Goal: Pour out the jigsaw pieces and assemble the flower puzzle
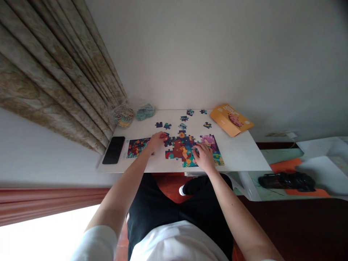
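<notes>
My left hand [157,140] is closed in a pinch at the left side of a partly joined jigsaw puzzle [178,146]. A dark puzzle piece [166,137] shows at its fingertips. My right hand [204,155] rests over the right part of the puzzle, fingers bent and thumb apart from them, covering some of the picture. A purple section [212,142] shows beyond those fingers. Left of the puzzle lies a printed picture sheet [137,146], partly under my left forearm. Loose pieces, such as a dark one [158,124] and a teal one [182,126], lie behind the puzzle.
A black phone [113,150] lies at the left end of the white table [239,156]. Bags of pieces [145,111] sit at the back left, near the curtain [67,54]. An orange box [231,119] stands at the back right. A lower shelf holds a black object [286,181].
</notes>
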Available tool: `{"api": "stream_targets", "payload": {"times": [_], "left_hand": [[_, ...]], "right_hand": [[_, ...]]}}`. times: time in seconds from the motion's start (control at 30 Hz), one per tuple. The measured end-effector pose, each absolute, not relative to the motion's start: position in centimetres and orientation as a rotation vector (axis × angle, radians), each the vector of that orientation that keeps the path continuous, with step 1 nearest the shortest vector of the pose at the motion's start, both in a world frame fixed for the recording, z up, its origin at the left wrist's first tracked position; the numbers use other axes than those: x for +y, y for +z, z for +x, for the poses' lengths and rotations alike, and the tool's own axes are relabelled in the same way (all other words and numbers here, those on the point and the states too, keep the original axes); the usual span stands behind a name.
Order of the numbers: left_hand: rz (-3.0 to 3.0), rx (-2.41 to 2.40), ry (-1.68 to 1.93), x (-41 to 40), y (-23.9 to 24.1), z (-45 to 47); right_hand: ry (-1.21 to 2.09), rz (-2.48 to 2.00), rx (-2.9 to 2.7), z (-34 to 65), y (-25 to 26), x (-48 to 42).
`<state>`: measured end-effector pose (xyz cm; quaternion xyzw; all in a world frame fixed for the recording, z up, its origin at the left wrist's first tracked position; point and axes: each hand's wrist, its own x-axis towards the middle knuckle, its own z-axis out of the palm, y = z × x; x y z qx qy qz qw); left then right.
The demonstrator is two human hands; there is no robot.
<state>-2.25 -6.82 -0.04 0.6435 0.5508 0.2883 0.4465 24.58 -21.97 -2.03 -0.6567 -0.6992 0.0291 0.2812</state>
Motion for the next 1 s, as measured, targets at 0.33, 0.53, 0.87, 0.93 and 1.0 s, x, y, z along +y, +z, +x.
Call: {"api": "stream_targets", "payload": {"times": [0.33,0.53,0.87,0.93,1.0], "left_hand": [[1.857,1.33,0.73,-6.5,1.2,-3.0],[2.051,1.285,0.536,-7.6,0.4,-2.4],[1.888,1.5,0.714,-4.6,0.5,-1.2],[1.832,1.522,0.757,-3.9,0.8,-0.8],[1.772,1.523,0.788,-3.5,1.3,-0.6]], "right_hand": [[0.067,-1.761,-1.877,24.5,-2.0,-22.0],[0.067,-1.756,-1.867,24.6,-2.1,-22.0],[0.078,-1.765,-1.867,24.5,-1.8,-22.1],[0.069,-1.766,-1.868,24.5,-1.8,-22.1],[0.06,-1.771,-1.867,24.5,-1.8,-22.0]]}}
